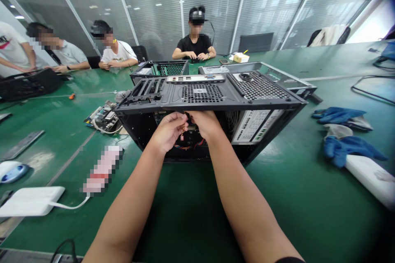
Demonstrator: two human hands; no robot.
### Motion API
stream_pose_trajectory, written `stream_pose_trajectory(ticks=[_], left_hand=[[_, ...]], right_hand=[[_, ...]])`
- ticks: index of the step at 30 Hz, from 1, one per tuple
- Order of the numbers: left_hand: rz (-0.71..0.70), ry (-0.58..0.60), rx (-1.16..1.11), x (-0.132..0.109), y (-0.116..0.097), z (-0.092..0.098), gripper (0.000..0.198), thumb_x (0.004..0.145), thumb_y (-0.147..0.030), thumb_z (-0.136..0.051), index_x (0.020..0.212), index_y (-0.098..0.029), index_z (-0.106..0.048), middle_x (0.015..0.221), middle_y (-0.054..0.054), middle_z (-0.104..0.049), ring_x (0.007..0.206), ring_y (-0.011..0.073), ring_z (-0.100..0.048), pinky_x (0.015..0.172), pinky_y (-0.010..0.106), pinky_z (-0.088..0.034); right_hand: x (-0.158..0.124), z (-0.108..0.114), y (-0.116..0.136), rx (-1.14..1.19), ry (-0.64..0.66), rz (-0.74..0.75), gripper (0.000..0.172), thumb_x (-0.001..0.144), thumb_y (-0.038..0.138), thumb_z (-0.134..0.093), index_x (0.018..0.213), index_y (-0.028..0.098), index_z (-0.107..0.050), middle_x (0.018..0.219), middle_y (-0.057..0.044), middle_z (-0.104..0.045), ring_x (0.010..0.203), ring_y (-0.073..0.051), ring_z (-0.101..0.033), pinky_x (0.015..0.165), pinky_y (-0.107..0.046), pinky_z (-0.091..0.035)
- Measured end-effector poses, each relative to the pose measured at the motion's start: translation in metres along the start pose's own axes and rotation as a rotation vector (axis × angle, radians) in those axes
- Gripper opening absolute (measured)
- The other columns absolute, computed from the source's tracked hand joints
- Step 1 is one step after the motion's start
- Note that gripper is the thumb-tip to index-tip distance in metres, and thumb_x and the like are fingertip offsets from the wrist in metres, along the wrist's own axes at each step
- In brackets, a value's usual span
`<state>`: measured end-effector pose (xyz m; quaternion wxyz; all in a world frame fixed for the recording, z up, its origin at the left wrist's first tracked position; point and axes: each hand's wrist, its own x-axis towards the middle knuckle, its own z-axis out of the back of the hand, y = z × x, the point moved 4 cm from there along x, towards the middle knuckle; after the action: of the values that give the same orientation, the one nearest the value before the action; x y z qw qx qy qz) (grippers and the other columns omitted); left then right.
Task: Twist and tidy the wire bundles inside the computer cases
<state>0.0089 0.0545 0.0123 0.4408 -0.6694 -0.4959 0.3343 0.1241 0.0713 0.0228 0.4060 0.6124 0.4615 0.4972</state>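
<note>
A black computer case lies on its side on the green table, its open side facing me. Both my hands reach into the opening. My left hand is closed in a pinch on a thin cable end near the case's upper edge. My right hand is curled beside it, fingers tucked inside the case and partly hidden; it seems to grip the same small connector. Red, blue and black wires hang below the hands. A power supply with a white label sits in the case at the right.
A loose circuit board lies left of the case. Blue gloves and a white box lie at the right. A white device with a cable sits at near left. Three people sit along the far side.
</note>
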Motion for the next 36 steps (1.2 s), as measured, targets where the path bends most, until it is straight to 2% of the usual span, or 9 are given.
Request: stream_pose_trajectory(ticks=[5, 11, 15, 20, 23, 26, 30, 33, 36], left_hand=[[-0.234, -0.191, 0.35, -0.001, -0.008, 0.006, 0.019, 0.068, -0.025, -0.076, 0.075, -0.014, -0.063, 0.062, -0.001, -0.06, 0.054, 0.0078, -0.053, 0.049, 0.017, -0.037], [-0.386, -0.19, 0.428, -0.003, -0.014, -0.001, 0.015, 0.07, -0.023, -0.075, 0.072, -0.014, -0.063, 0.067, 0.0, -0.062, 0.06, 0.0084, -0.053, 0.06, 0.019, -0.04], [-0.296, -0.13, 0.267, -0.002, -0.012, -0.001, 0.016, 0.069, -0.022, -0.075, 0.07, -0.013, -0.063, 0.064, -0.001, -0.06, 0.059, 0.0074, -0.053, 0.059, 0.019, -0.041], [0.01, 0.053, -0.12, 0.0, -0.003, -0.003, 0.023, 0.064, -0.02, -0.08, 0.071, -0.012, -0.059, 0.061, -0.003, -0.056, 0.054, 0.0058, -0.053, 0.055, 0.017, -0.043], [0.031, 0.061, -0.153, 0.001, 0.001, -0.003, 0.024, 0.065, -0.02, -0.079, 0.072, -0.013, -0.057, 0.061, -0.003, -0.055, 0.053, 0.0052, -0.052, 0.055, 0.017, -0.044], [-0.118, -0.004, 0.004, 0.002, -0.003, 0.001, 0.022, 0.064, -0.019, -0.078, 0.071, -0.014, -0.057, 0.063, -0.003, -0.056, 0.055, 0.0056, -0.053, 0.055, 0.017, -0.043], [-0.297, -0.048, 0.373, 0.0, -0.013, 0.003, 0.016, 0.069, -0.022, -0.074, 0.069, -0.014, -0.061, 0.062, -0.002, -0.058, 0.055, 0.0068, -0.052, 0.056, 0.018, -0.042], [-0.368, -0.064, 0.575, -0.001, -0.019, 0.001, 0.014, 0.073, -0.024, -0.069, 0.068, -0.014, -0.06, 0.062, -0.001, -0.058, 0.055, 0.0083, -0.051, 0.055, 0.019, -0.041], [-0.439, -0.111, 0.655, -0.002, -0.021, -0.001, 0.011, 0.076, -0.024, -0.066, 0.073, -0.015, -0.06, 0.066, 0.0, -0.06, 0.058, 0.0094, -0.053, 0.058, 0.021, -0.042]], right_hand=[[0.0, 0.0, 0.012, -0.088, 0.003, 0.175, 0.032, 0.072, 0.036, -0.063, 0.101, 0.021, -0.065, 0.095, -0.004, -0.069, 0.102, -0.023, -0.059, 0.096, -0.04, -0.042], [0.001, -0.001, 0.015, -0.104, 0.051, 0.214, 0.036, 0.075, 0.038, -0.064, 0.106, 0.022, -0.064, 0.101, -0.006, -0.068, 0.106, -0.024, -0.057, 0.099, -0.041, -0.04], [0.0, -0.001, 0.008, -0.068, 0.041, 0.124, 0.03, 0.075, 0.042, -0.062, 0.096, 0.021, -0.065, 0.085, -0.004, -0.068, 0.093, -0.023, -0.06, 0.088, -0.039, -0.046], [0.001, -0.005, -0.005, 0.019, 0.061, -0.055, 0.026, 0.07, 0.044, -0.064, 0.079, 0.02, -0.063, 0.072, -0.002, -0.063, 0.072, -0.02, -0.06, 0.069, -0.037, -0.049], [0.001, -0.005, -0.004, 0.033, 0.039, -0.026, 0.024, 0.07, 0.042, -0.064, 0.082, 0.02, -0.065, 0.079, -0.003, -0.066, 0.078, -0.021, -0.061, 0.073, -0.037, -0.049], [0.0, -0.004, 0.002, 0.005, 0.018, 0.076, 0.026, 0.072, 0.038, -0.063, 0.092, 0.021, -0.067, 0.089, -0.003, -0.069, 0.09, -0.022, -0.061, 0.084, -0.037, -0.048], [0.001, -0.003, 0.01, -0.077, -0.005, 0.2, 0.029, 0.074, 0.034, -0.063, 0.1, 0.021, -0.066, 0.096, -0.003, -0.07, 0.102, -0.023, -0.059, 0.095, -0.038, -0.043], [0.003, -0.003, 0.01, -0.126, -0.034, 0.26, 0.031, 0.075, 0.033, -0.063, 0.102, 0.02, -0.066, 0.1, -0.004, -0.07, 0.107, -0.024, -0.058, 0.099, -0.04, -0.04], [0.004, -0.004, 0.007, -0.122, -0.037, 0.252, 0.031, 0.075, 0.035, -0.063, 0.102, 0.019, -0.067, 0.101, -0.005, -0.07, 0.106, -0.024, -0.059, 0.097, -0.04, -0.042]])
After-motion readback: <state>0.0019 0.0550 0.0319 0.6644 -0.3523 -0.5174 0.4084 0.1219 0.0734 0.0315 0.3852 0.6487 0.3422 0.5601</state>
